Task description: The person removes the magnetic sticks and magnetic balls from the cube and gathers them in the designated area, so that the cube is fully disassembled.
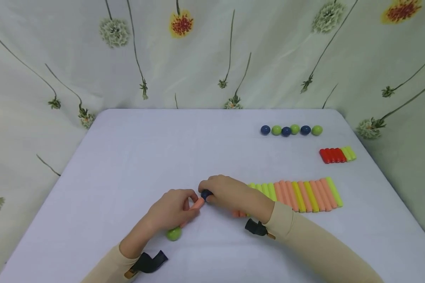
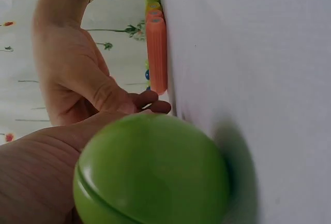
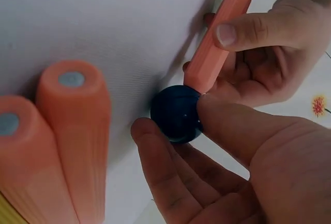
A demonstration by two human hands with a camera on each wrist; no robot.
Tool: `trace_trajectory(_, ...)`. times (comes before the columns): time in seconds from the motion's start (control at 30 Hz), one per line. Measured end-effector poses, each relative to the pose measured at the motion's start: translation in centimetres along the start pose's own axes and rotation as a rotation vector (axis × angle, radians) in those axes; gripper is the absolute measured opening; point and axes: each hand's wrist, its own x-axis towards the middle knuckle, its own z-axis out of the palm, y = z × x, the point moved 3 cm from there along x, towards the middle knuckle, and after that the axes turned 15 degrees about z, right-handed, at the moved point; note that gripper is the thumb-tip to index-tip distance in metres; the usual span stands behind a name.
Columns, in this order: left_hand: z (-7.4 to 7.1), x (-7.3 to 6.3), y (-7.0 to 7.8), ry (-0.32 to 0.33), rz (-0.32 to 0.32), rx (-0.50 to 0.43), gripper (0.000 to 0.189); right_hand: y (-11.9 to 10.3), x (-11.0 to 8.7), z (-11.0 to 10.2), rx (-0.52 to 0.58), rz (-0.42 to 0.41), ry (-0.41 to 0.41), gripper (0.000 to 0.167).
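My left hand (image 1: 171, 209) pinches an orange ribbed stick (image 3: 220, 38) between thumb and fingers, close over the white table. At the stick's near end sits a green ball (image 1: 174, 234), large in the left wrist view. Against its far end is a dark blue ball (image 3: 177, 114), which my right hand (image 1: 230, 194) grips between thumb and fingertips. Stick and both balls form one slanted line. Just right of my right hand, partly hidden by its forearm, lies a row of orange, yellow and lime sticks (image 1: 306, 195).
Farther back on the table (image 1: 156, 149) is a line of blue and green balls (image 1: 286, 131). A short row of red and lime sticks (image 1: 333, 155) lies at the right. Behind the table hangs a flower-print cloth (image 1: 205, 55). Each wrist carries a black camera (image 1: 256, 227).
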Motion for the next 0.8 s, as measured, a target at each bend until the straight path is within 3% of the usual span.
trace_trajectory(0.17,0.1,-0.1,0.4,0.025,0.019,0.04,0.009,-0.7,0.2,0.3,-0.046,-0.028,0.035,0.013)
trace_trajectory(0.33,0.0,-0.2,0.3,0.053,-0.04,0.073,0.008,-0.7,-0.2,0.1,-0.089,-0.044,0.022,0.018)
trace_trajectory(0.43,-0.1,-0.3,0.0,0.068,-0.076,0.058,0.009,-0.2,-0.1,-0.3,-0.054,-0.049,0.019,0.023)
trace_trajectory(0.63,-0.1,-0.2,-0.3,0.066,-0.066,0.016,0.014,3.1,1.0,-3.0,0.128,0.062,0.035,0.026)
trace_trajectory(0.8,0.0,-0.2,-0.4,0.056,-0.068,0.007,0.016,7.8,2.6,-5.8,0.176,0.167,0.113,0.031)
